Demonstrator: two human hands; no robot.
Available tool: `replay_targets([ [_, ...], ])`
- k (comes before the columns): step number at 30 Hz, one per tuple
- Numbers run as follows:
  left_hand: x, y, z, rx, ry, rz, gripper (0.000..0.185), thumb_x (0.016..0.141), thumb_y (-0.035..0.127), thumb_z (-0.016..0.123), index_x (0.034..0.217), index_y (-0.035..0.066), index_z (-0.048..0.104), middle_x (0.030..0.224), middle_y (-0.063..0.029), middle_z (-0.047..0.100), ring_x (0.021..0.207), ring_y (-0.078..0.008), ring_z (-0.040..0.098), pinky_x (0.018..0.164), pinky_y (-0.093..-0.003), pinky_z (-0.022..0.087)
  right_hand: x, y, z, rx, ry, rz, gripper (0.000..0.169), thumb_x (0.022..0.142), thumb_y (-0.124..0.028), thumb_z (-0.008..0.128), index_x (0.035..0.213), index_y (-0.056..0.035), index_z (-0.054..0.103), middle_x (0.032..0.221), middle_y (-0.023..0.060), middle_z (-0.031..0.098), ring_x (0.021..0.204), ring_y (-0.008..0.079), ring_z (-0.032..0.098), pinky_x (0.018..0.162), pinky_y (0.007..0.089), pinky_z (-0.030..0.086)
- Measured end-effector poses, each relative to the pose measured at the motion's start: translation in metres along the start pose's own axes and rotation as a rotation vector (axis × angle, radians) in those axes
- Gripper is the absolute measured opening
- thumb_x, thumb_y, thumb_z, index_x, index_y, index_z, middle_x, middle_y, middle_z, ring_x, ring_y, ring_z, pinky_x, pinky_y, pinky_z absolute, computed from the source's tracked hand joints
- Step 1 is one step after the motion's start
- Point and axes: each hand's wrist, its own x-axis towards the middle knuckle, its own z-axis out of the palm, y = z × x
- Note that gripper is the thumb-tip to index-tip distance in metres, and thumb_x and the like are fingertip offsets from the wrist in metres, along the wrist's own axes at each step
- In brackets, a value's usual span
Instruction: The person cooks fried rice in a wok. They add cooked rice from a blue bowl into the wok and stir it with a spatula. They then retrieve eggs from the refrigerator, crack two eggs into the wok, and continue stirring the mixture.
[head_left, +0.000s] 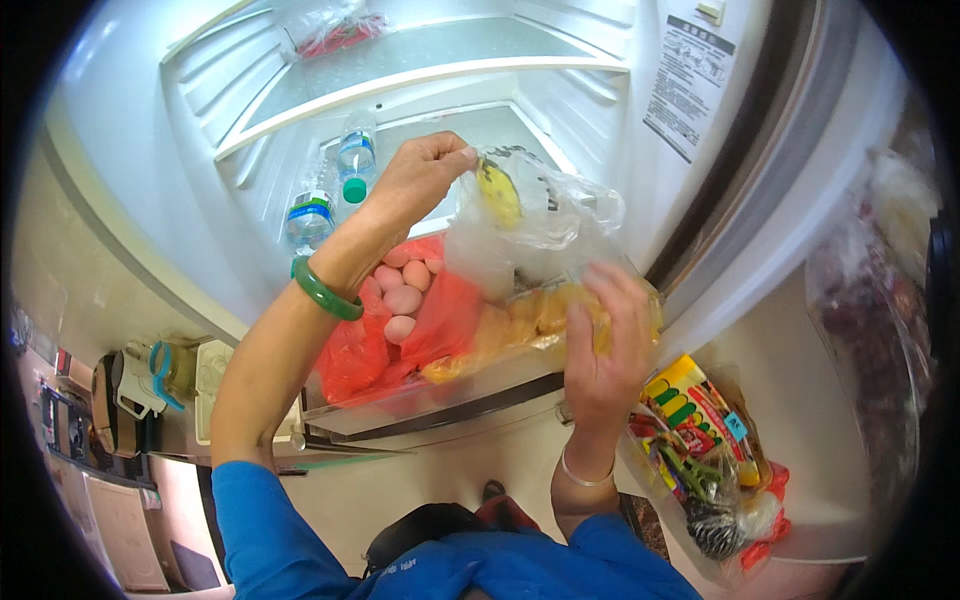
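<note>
My left hand (435, 169) pinches the top of a thin clear plastic bag (547, 202) and lifts it inside the open refrigerator. A yellow piece of produce or wrapping (499, 193) shows just under my fingertips; I cannot tell which. Blurred and with fingers spread, my right hand (611, 337) is over the right part of a pulled-out clear drawer (465, 397). Beneath it lies a yellowish plastic bag (525, 322) whose contents are unclear. On the drawer's left, an opened red plastic bag (360, 367) holds several brown eggs (403, 300).
Two plastic bottles with green caps (356, 157) (310, 216) lie left on the lower shelf. A glass shelf (435, 45) spans above, bearing a plastic-wrapped red package (341, 34). The open door's bin (660, 487) at right holds packets. A pitcher (169, 371) stands at left.
</note>
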Motion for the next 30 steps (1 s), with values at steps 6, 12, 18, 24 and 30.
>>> replay_targets([
  [6,-0.017,0.009,-0.011,-0.105,-0.107,0.000,0.017,0.087,0.023,0.059,0.080,0.008,0.062,0.065,0.0042,0.047,0.059,-0.0062,0.041,0.053,-0.0232,0.033,0.034,0.005,0.019,-0.309,-0.408,0.192,0.017,0.082,-0.007,0.062,0.098,-0.0041,0.064,0.101,0.0165,0.064,0.097,0.0364,0.060,0.078,0.0431,0.049],
  [12,-0.012,-0.017,-0.024,0.277,0.096,0.131,0.013,0.084,0.015,0.060,0.083,0.003,0.062,0.070,-0.0024,0.058,0.063,-0.0118,0.050,0.059,-0.0264,0.042,0.011,0.000,-0.019,-0.355,-0.510,-0.046,0.009,0.075,-0.004,0.067,0.084,-0.0050,0.064,0.093,0.0138,0.062,0.079,0.0328,0.059,0.070,0.0406,0.048],
  [18,-0.040,-0.012,-0.023,0.542,0.117,0.368,0.018,0.083,0.019,0.064,0.091,0.003,0.064,0.079,-0.0105,0.064,0.070,-0.0206,0.059,0.067,-0.0323,0.048,-0.028,-0.052,-0.021,-0.065,-0.549,-0.260,0.009,0.073,-0.003,0.066,0.080,-0.0062,0.062,0.093,0.0107,0.061,0.084,0.0317,0.058,0.073,0.0396,0.048],
  [24,-0.071,0.016,0.010,0.675,0.044,0.794,0.034,0.081,0.029,0.070,0.107,0.008,0.063,0.104,-0.0116,0.062,0.086,-0.0297,0.060,0.071,-0.0390,0.051,-0.034,-0.057,-0.010,0.009,-0.588,-0.353,0.011,0.074,-0.004,0.068,0.083,-0.0067,0.062,0.095,0.0090,0.061,0.090,0.0288,0.058,0.078,0.0388,0.046],
  [30,-0.050,0.014,0.021,0.642,-0.253,0.328,0.022,0.084,0.026,0.068,0.091,0.005,0.069,0.079,-0.0060,0.064,0.073,-0.0213,0.059,0.073,-0.0338,0.048,-0.039,-0.064,-0.028,0.084,-0.694,-0.299,0.009,0.077,-0.007,0.069,0.085,-0.0064,0.064,0.097,0.0097,0.062,0.090,0.0290,0.060,0.078,0.0385,0.047],
])
